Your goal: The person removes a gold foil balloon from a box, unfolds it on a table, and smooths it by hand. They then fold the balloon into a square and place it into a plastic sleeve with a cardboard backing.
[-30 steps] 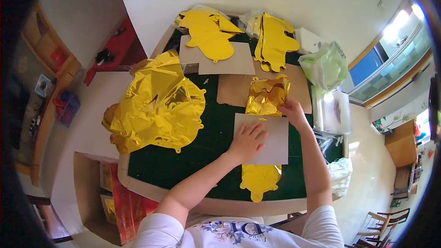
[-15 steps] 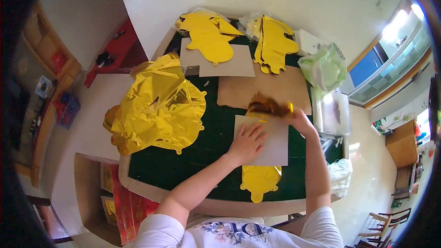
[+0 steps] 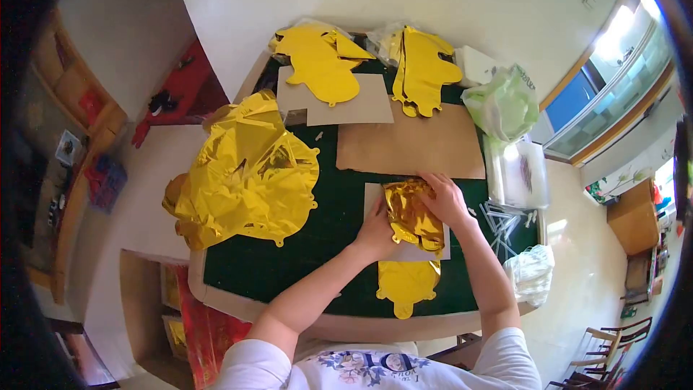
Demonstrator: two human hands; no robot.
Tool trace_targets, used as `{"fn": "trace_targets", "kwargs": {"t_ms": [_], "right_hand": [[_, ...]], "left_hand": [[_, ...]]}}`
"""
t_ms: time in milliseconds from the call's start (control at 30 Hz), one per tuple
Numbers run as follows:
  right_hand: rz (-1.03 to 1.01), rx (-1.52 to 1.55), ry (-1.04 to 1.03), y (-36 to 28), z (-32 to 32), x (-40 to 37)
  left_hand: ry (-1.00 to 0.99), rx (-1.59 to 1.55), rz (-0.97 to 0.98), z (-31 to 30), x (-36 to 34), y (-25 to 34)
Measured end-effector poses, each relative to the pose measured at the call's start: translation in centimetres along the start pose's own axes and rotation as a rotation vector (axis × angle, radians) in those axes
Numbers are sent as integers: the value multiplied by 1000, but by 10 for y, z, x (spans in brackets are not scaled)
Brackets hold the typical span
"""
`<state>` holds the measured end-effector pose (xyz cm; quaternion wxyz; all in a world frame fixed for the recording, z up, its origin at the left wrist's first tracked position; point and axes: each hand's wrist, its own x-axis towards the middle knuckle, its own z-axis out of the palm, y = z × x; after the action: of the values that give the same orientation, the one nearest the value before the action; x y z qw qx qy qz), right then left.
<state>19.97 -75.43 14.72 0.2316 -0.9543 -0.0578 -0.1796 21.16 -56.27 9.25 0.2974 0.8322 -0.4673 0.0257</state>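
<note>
At the near side of the green-topped table (image 3: 289, 267), I have a gold foil piece (image 3: 413, 209) doubled over a gray card (image 3: 372, 193), its rounded lower end sticking out toward the near edge. My right hand (image 3: 444, 198) lies on the foil, fingers extended across its upper edge. My left hand (image 3: 377, 232) sits against the other side; the foil hides part of its fingers, so I cannot tell whether it grips. Beyond is a brown cardboard sheet (image 3: 411, 144), and farther back I see 2 flat yellow shapes (image 3: 426, 76).
</note>
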Motion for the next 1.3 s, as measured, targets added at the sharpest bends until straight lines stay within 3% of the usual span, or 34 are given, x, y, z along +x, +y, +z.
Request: {"fn": "trace_targets", "kwargs": {"t_ms": [100, 200, 467, 567, 667, 767, 800, 900, 1033, 1100, 1233, 1300], "right_hand": [[34, -16, -80, 20, 10, -11], [-106, -80, -78, 27, 18, -23], [-130, -13, -62, 23, 13, -42], [-174, 13, 8, 21, 11, -50], [-185, 29, 49, 20, 13, -52], [-188, 14, 48, 18, 11, -52], [-193, 6, 43, 17, 10, -52], [-187, -2, 36, 22, 15, -54], [-165, -26, 90, 20, 12, -52], [-62, -40, 201, 13, 9, -53], [-7, -156, 41, 24, 11, -61], [-17, -189, 185, 16, 13, -55]], "left_hand": [[-2, -18, -8, -1, -1, 0], [-23, 5, -24, 5, -1, -2], [-54, 87, -18, 13, -1, -8], [-3, 84, 17, 5, -1, -3], [183, -167, -9, 2, -4, -5], [-70, -262, -401, -22, -4, -29], [174, -204, -337, -29, -4, -31], [450, -163, -111, -43, 15, -17], [190, 148, 58, -11, 2, -31], [175, 101, 38, -11, 2, -33], [117, 95, -59, -9, 1, -31], [168, 161, -55, -16, 3, -24]]}}
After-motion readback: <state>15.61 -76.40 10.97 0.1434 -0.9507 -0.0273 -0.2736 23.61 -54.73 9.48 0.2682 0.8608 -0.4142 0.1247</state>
